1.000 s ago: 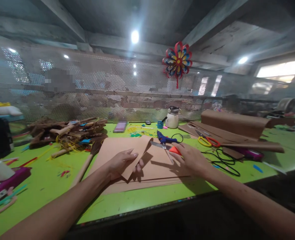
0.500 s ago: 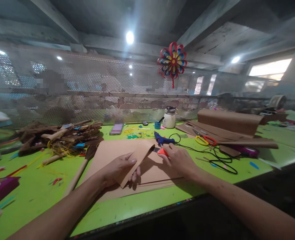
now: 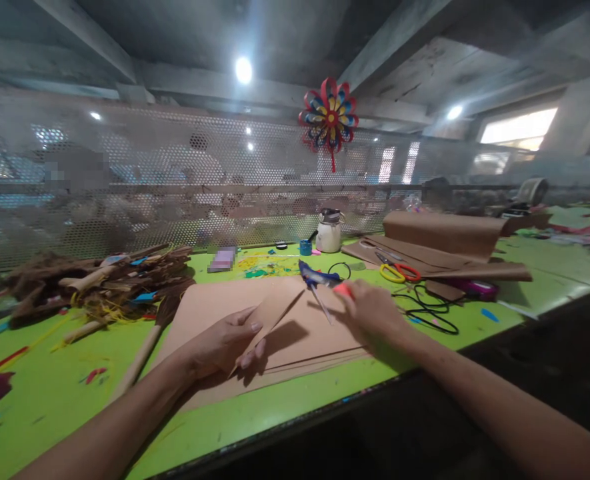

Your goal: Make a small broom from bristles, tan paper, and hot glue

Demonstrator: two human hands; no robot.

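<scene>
My left hand (image 3: 229,341) is closed on a folded piece of brown kraft paper (image 3: 273,308), its fingers below and thumb on top. Beneath it, larger kraft paper sheets (image 3: 205,300) lie stacked on the green table. Just right of the folded piece, my right hand (image 3: 377,312) grips an orange-handled cutter knife (image 3: 343,290); motion blurs its blade. Behind the knife rests a blue hot glue gun (image 3: 309,272), with a pale glue stick (image 3: 325,308) pointing toward me.
Crumpled brown paper scraps (image 3: 95,287) and a wooden-handled brush (image 3: 142,350) lie left. Scissors (image 3: 399,272), a black cord (image 3: 432,313) and rolled brown paper (image 3: 445,233) are at right. A white jug (image 3: 329,233) stands behind, and a paper flower (image 3: 331,119) hangs above.
My right hand has drawn the knife away from the folded paper, to the right. The folded piece has tilted more edge-on in my left hand. The whole view has shifted slightly.
</scene>
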